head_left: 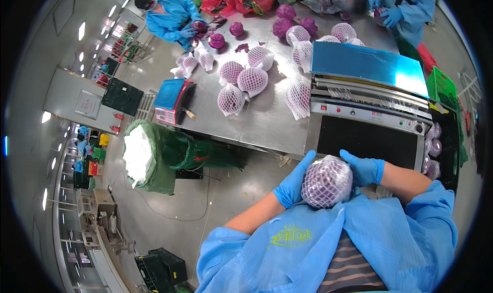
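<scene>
Low in front of me, near my chest, I hold a purple cabbage [326, 184] in white foam mesh under shiny clear film, between my two blue-gloved hands. My left hand [294, 184] grips its left side, and my right hand [363, 168] grips its upper right. Just beyond is a film-wrapping machine [370, 139] with a black plate, a film roll and a blue raised cover [367, 62]. Left of the machine, several net-covered cabbages [231, 99] lie on the steel table [262, 131], beside a red scale with a blue top [169, 91].
Two co-workers [172, 21] [411, 10] handle cabbages across the table, near red bags [221, 0] and bare cabbages [216, 40]. A green sack [164, 177] stands left of the table. Dark crates [447, 169] with wrapped cabbages are at right; more crates [159, 267] lie at lower left.
</scene>
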Available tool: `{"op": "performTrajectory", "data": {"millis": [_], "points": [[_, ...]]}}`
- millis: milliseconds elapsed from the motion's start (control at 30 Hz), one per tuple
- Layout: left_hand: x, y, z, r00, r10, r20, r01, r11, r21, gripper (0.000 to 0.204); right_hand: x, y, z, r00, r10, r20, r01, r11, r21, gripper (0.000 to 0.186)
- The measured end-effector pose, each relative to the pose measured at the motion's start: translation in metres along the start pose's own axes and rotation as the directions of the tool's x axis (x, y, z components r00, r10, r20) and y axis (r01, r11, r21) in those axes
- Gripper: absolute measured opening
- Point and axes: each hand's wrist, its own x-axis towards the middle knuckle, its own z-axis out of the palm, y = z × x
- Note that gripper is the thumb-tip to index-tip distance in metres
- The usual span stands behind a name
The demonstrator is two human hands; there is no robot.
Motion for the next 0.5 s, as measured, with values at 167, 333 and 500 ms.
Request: {"op": "performTrajectory", "data": {"millis": [167,333,500], "points": [[0.021,-0.020,-0.015,0.999,0.037,0.021,-0.035,0.994,-0.102,0.052,-0.024,0.024,-0.001,0.641,-0.656,-0.399,0.032,0.542,-0.840,0.079],[0.050,-0.028,0.036,0.992,-0.111,0.059,0.104,0.988,0.111,0.048,-0.085,0.058,0.035,0.600,-0.613,-0.514,0.397,0.786,-0.474,0.106],[0.087,-0.067,0.102,0.959,0.109,0.263,-0.269,0.644,0.716,0.064,-0.124,0.103,0.055,0.314,-0.623,-0.716,0.795,0.585,-0.161,0.122]]}}
